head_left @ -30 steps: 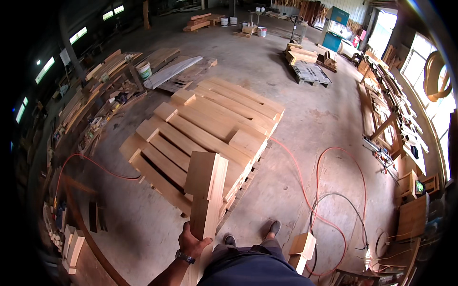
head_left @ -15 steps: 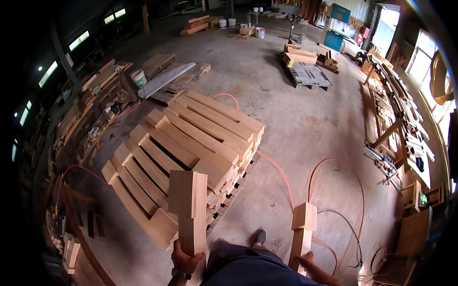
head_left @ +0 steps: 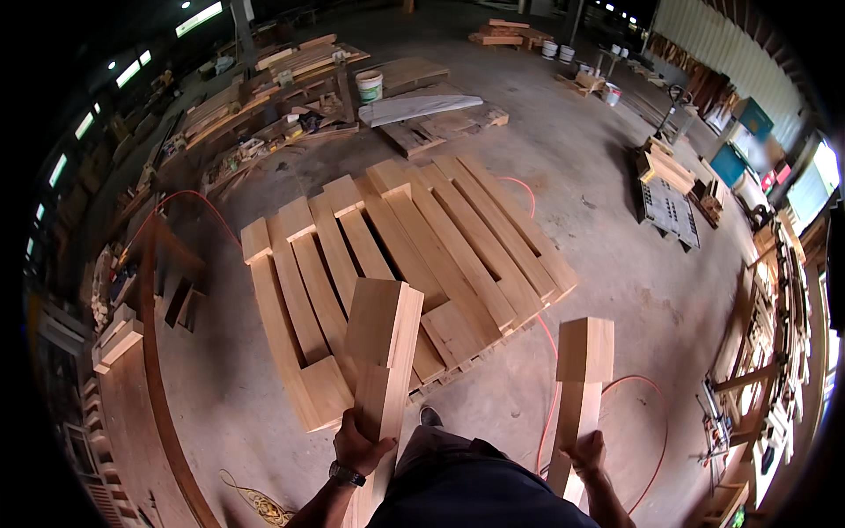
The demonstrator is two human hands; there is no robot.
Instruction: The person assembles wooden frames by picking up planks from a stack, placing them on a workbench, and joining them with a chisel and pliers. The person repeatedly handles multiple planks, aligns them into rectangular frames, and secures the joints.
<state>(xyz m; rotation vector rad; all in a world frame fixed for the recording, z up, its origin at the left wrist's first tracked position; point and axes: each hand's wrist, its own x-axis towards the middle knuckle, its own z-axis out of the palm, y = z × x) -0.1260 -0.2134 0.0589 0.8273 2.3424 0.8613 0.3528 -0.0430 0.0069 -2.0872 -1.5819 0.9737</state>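
Note:
My left hand (head_left: 363,447) is closed round a thick, pale wooden beam (head_left: 377,330) with a stepped block at its far end. That beam slants up from my left side and overlaps the near edge of the stack in the picture. My right hand (head_left: 585,454) grips a second wooden beam (head_left: 578,403) of similar stepped shape, held nearly upright to the right. Ahead of me a low stack of wooden beams (head_left: 475,255) lies side by side on a pallet. Several of them show stepped, thicker ends. The lower ends of both held beams run out of sight beside my body.
Red hose (head_left: 662,414) curves over the concrete floor at right. A long workbench (head_left: 132,422) runs along the left, with coiled yellow cord (head_left: 264,506) near it. Timber racks (head_left: 766,352) line the right side. A white bucket (head_left: 370,85) and planks stand beyond the stack.
My view has turned left, so the stack and the surroundings sit further right in the picture. Both hands still hold their beams, and the left beam leans more to the right.

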